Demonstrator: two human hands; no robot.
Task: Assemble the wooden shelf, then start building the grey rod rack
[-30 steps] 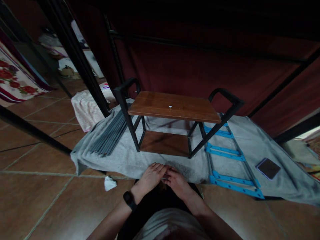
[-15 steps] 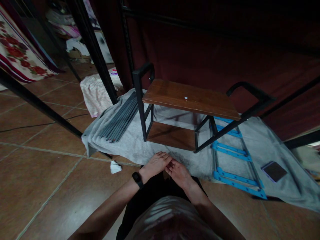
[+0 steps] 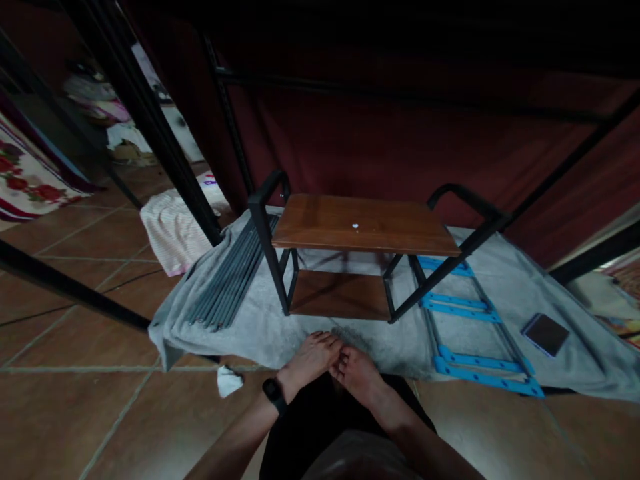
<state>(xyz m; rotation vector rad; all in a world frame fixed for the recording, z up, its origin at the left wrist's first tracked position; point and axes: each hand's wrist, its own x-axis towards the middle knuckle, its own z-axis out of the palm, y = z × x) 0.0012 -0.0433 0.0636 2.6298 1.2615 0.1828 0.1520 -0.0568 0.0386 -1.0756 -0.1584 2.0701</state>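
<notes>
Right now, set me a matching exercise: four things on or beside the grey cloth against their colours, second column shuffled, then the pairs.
Things:
1. shelf top
2. ladder-like frame rungs
3. bundle of rods
4. wristband on the left hand

Colours:
A. blue
B. black
C. brown wood
D. grey

Pairs: 1-C, 2-A, 3-D, 4-B
</notes>
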